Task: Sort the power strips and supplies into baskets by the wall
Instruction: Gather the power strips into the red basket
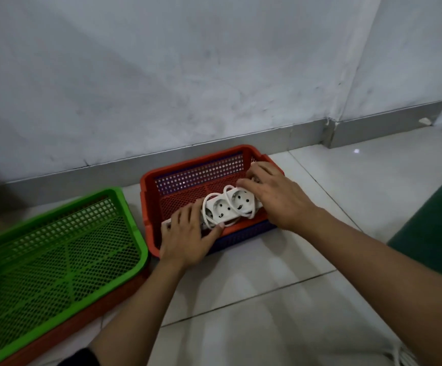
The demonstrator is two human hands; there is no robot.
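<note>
A white power strip (pixel 228 208) with its white cord looped around it lies slantwise inside the red basket (pixel 146 204), which is nested in a blue basket (pixel 243 235) by the wall. My left hand (pixel 188 236) grips the strip's near left end over the basket's front rim. My right hand (pixel 275 196) holds its far right end, fingers curled over the top. Part of the strip is hidden under both hands.
A larger green basket (pixel 135 225) sits to the left, stacked on a red one (pixel 77 320). A grey skirting (pixel 214 151) runs along the wall. A dark green object (pixel 436 233) stands at the right. White cord (pixel 402 356) shows at the bottom right on the tiled floor.
</note>
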